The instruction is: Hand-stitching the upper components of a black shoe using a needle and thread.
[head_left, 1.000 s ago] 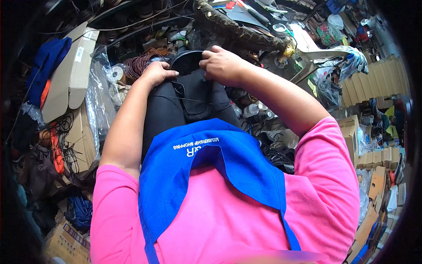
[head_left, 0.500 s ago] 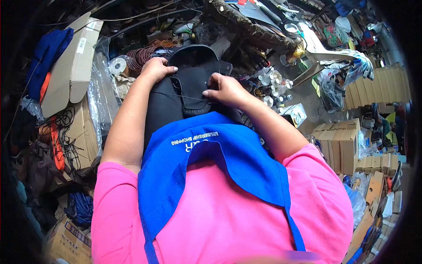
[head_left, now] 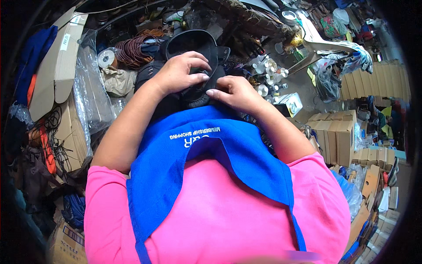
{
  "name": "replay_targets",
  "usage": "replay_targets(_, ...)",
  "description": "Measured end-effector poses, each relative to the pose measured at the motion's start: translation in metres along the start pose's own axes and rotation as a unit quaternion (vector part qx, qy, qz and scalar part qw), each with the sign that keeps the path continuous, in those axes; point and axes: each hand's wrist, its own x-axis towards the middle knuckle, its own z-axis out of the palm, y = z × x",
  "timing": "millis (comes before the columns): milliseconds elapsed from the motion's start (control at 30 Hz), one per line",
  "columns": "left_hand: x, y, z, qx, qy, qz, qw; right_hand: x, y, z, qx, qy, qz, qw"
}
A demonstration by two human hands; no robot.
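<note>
A black shoe [head_left: 198, 94] lies over my lap, its rounded, open heel end [head_left: 191, 37] pointing away from me. Across its upper reaches my left hand [head_left: 184, 71], fingers bent and the thumb apart from them, with nothing visible between. My right hand [head_left: 239, 93] is at the shoe's right edge with thumb and forefinger pinched; whatever is in that pinch is too small to make out. A strap end with eyelets [head_left: 224, 53] sticks out on the right. My hands hide much of the shoe's middle. A blue apron [head_left: 184, 121] covers my front below it.
Coiled brown cord [head_left: 138, 48], a spool [head_left: 106, 58] and crumpled paper [head_left: 118, 82] lie to the left, beside a leaning cardboard sheet [head_left: 59, 57]. Small bottles [head_left: 270, 75] and a tin [head_left: 289, 104] stand to the right, with cardboard boxes [head_left: 334, 136] farther over.
My left hand has left the shoe's left rim and moved right, over its middle. My right hand has shifted slightly right. A thin thread seen across the shoe before is mostly hidden now.
</note>
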Motion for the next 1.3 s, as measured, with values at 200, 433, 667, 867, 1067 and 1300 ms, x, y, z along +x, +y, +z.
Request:
replay_targets(200,0.011,-0.007,0.012,-0.055,-0.052,-0.041,0.996,0.007,-0.004,-0.001,-0.041,-0.060,-0.018,0.997)
replay_targets(433,0.013,-0.014,0.021,-0.091,-0.055,-0.065,0.992,0.010,0.000,-0.007,-0.025,-0.095,-0.002,0.995)
replay_targets(667,0.007,-0.010,0.021,-0.154,-0.042,-0.088,0.983,0.005,0.009,-0.005,-0.044,-0.091,-0.130,0.986)
replay_targets(867,0.011,-0.011,0.021,-0.140,-0.031,-0.065,0.988,-0.014,0.011,-0.009,-0.010,-0.062,-0.140,0.988)
replay_targets(1067,0.017,-0.016,0.020,-0.167,-0.044,-0.067,0.983,-0.026,0.007,-0.006,0.169,-0.023,-0.029,0.985)
replay_targets(1300,0.016,-0.029,0.022,-0.131,-0.054,-0.046,0.989,-0.004,0.016,0.007,0.104,-0.018,-0.081,0.991)
